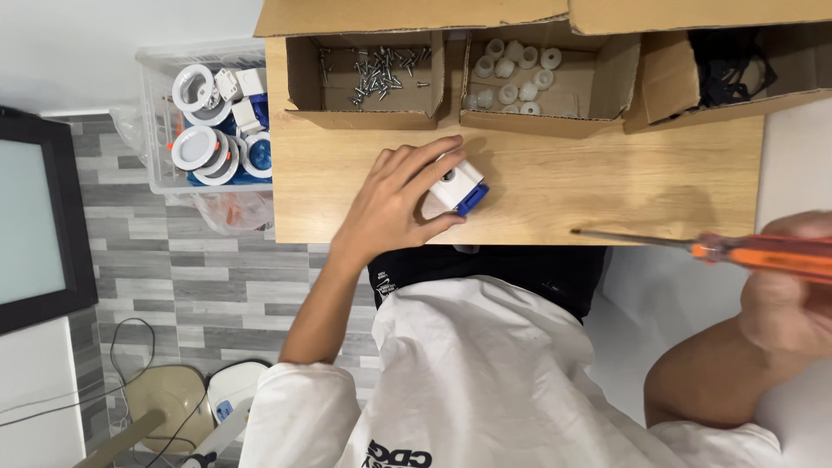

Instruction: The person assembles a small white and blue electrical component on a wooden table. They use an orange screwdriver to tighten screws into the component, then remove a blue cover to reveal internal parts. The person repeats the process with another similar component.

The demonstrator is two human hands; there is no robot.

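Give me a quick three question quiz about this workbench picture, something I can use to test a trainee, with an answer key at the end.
1. True or false: the left hand rests on a white and blue block on the wooden table.
2. Which tool does the right hand hold? A) pliers B) an orange-handled screwdriver C) a hammer
3. Fill in: the cardboard box of screws sits to the ____ of the box of white plastic parts, as seen in the head view.

Key: 1 true; 2 B; 3 left.
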